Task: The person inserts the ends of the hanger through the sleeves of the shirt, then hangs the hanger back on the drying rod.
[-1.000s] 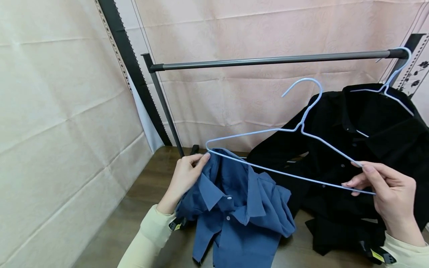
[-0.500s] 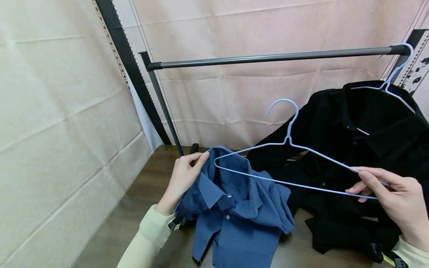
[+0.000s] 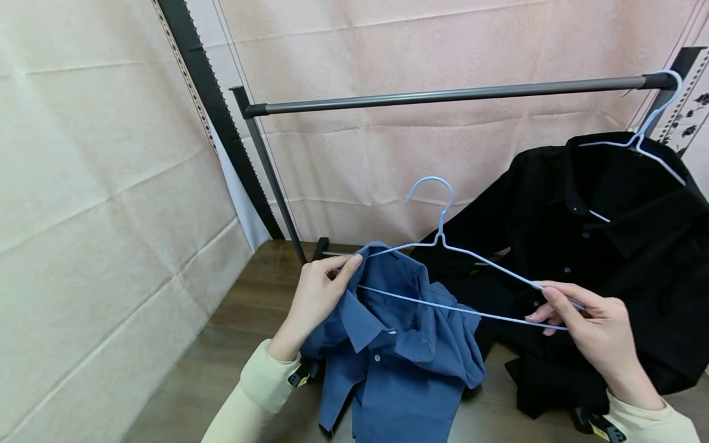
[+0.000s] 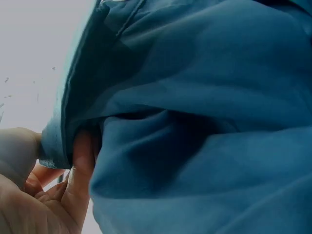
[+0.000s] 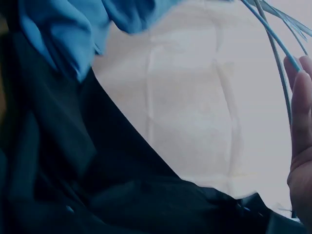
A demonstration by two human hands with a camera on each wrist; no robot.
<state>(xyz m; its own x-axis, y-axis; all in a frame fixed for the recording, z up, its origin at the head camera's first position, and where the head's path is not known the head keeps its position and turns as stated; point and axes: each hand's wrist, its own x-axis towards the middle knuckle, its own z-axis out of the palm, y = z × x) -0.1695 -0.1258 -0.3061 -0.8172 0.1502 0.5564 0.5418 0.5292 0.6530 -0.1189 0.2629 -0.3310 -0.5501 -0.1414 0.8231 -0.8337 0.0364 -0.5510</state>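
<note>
My left hand [image 3: 321, 289] pinches the collar edge of a blue button shirt [image 3: 410, 381] between thumb and fingers. In the left wrist view the fold of blue cloth [image 4: 204, 68] runs between the thumb and the fingers. My right hand [image 3: 589, 329] grips the right end of a light blue wire hanger [image 3: 487, 261], fingers around its shoulder and bottom wires. The hanger's left end lies inside the shirt's neck opening, hidden behind the collar near my left hand. Its hook points up, apart from the rail. The right wrist view shows the fingers [image 5: 300, 97] at the wires.
A dark metal rail [image 3: 443, 97] crosses the back. At its right end a black shirt [image 3: 598, 246] hangs on another light blue hanger [image 3: 659, 114], its lower part spreading over the wooden table [image 3: 199, 369]. Pale cloth [image 3: 100, 203] hangs at the left and behind.
The right hand has carried the hanger left and its hook down, so its left tip has passed from in front of the collar into the neck opening. The left hand has shifted slightly right with the collar.
</note>
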